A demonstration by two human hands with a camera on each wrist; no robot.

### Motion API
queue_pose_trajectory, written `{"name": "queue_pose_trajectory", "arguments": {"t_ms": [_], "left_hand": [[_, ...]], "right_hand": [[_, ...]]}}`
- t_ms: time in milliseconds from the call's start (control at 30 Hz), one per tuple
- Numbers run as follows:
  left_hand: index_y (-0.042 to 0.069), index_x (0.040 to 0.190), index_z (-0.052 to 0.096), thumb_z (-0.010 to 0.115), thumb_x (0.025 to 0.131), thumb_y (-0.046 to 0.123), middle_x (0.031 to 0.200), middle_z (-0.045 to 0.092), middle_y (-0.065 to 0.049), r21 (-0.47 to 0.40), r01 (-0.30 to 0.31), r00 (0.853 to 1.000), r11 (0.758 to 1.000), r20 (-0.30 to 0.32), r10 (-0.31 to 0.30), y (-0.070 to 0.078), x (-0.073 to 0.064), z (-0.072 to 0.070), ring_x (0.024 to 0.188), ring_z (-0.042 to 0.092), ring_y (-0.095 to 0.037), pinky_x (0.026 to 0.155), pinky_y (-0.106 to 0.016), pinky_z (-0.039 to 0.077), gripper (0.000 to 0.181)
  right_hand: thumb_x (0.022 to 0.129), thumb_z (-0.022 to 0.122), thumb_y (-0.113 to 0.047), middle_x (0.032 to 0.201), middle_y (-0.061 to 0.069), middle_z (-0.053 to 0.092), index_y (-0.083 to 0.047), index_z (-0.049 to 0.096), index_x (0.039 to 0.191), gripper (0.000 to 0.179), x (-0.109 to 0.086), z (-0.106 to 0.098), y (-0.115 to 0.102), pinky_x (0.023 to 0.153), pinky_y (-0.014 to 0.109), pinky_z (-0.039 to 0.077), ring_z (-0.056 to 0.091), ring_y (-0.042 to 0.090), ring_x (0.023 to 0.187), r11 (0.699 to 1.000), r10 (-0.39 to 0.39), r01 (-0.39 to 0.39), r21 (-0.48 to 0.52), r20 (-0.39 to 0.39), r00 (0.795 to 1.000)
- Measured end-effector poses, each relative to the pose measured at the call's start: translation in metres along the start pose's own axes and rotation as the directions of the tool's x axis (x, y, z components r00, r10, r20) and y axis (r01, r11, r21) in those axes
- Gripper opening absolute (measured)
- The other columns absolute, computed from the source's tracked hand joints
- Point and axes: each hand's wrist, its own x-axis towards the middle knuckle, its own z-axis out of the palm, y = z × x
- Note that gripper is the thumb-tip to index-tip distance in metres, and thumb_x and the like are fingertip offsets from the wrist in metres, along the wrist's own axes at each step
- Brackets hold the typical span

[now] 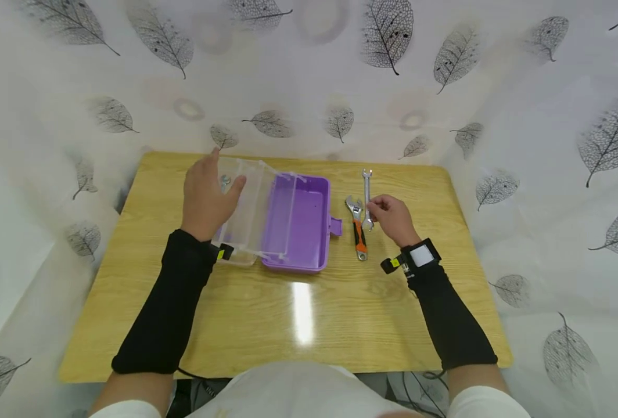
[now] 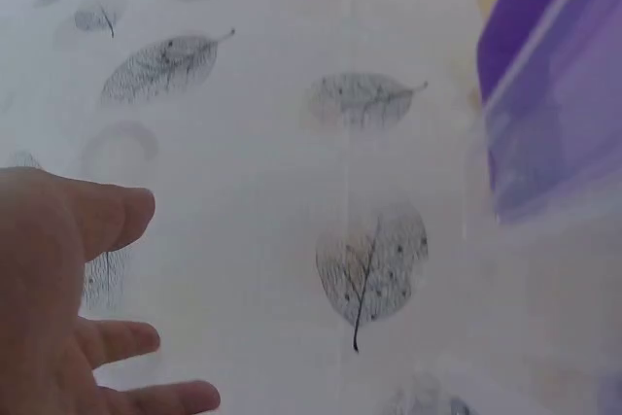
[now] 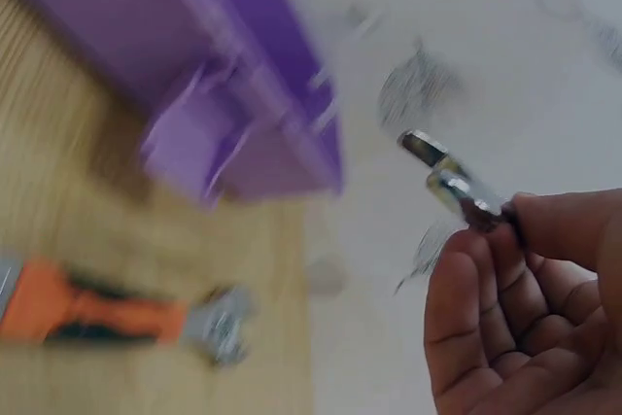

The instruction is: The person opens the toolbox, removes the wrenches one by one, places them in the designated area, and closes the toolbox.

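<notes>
My right hand [image 1: 394,219] pinches a silver open-end wrench [image 1: 367,188] between thumb and fingertips, near its lower end. In the right wrist view the wrench [image 3: 457,187] is seen nearly end-on, pointing away from the hand. Just left of it, an adjustable wrench [image 1: 359,232] with an orange and black handle lies on the table. A purple toolbox [image 1: 309,223] stands open further left, its clear lid [image 1: 251,200] swung out to the left. My left hand [image 1: 207,194] is beside the lid's outer part, with fingers extended and thumb spread; the left wrist view shows nothing held.
The toolbox's purple latch [image 1: 336,226] sticks out toward the adjustable wrench. A small silver item [image 1: 225,181] shows by the lid, near the left thumb. The wooden table [image 1: 236,325] ends at a leaf-patterned curtain [image 1: 298,81] behind. Cables [image 1: 419,395] hang below the front edge.
</notes>
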Motion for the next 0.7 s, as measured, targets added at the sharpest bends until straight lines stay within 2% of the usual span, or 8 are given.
{"name": "queue_pose_trajectory", "arguments": {"t_ms": [133,267,467,700], "left_hand": [[0.004,0.165,0.02,0.055,0.105,0.048,0.161,0.032,-0.027,0.006,0.069,0.998,0.998,0.003,-0.069,-0.016,0.002,-0.002,0.15,0.026,-0.045,0.126,-0.055,0.013,0.082],[0.001,0.164,0.02,0.055,0.105,0.046,0.162,0.03,-0.029,0.006,0.087,0.996,0.996,0.01,-0.087,-0.021,0.005,-0.003,0.151,0.024,-0.047,0.126,-0.056,0.012,0.082],[0.006,0.166,0.019,0.055,0.105,0.047,0.164,0.023,-0.031,0.022,0.128,0.991,0.992,0.025,-0.129,-0.024,0.008,-0.003,0.154,0.016,-0.048,0.126,-0.059,0.01,0.081],[0.007,0.165,0.021,0.054,0.106,0.048,0.164,0.02,-0.032,0.03,0.157,0.987,0.987,0.029,-0.158,-0.035,0.001,-0.005,0.155,0.011,-0.049,0.126,-0.059,0.006,0.079]], "right_hand": [[0.108,0.058,-0.026,0.092,0.017,0.069,0.001,0.068,0.114,0.029,-0.007,-0.009,0.033,0.068,0.035,0.05,0.064,0.029,0.083,0.989,0.089,-0.089,-0.121,-0.008,0.996],[0.108,0.057,-0.024,0.09,0.016,0.069,0.002,0.068,0.113,0.028,-0.015,-0.008,0.054,0.062,0.032,0.044,0.061,0.025,0.077,0.972,0.153,-0.152,-0.18,-0.009,0.988],[0.108,0.055,-0.02,0.086,0.015,0.067,0.004,0.069,0.109,0.028,-0.012,0.002,0.069,0.064,0.034,0.044,0.058,0.024,0.072,0.946,0.221,-0.217,-0.242,-0.012,0.975],[0.106,0.056,-0.019,0.086,0.011,0.067,0.004,0.07,0.105,0.027,0.002,0.022,0.082,0.062,0.03,0.044,0.059,0.023,0.073,0.923,0.28,-0.267,-0.277,0.009,0.96]]}}
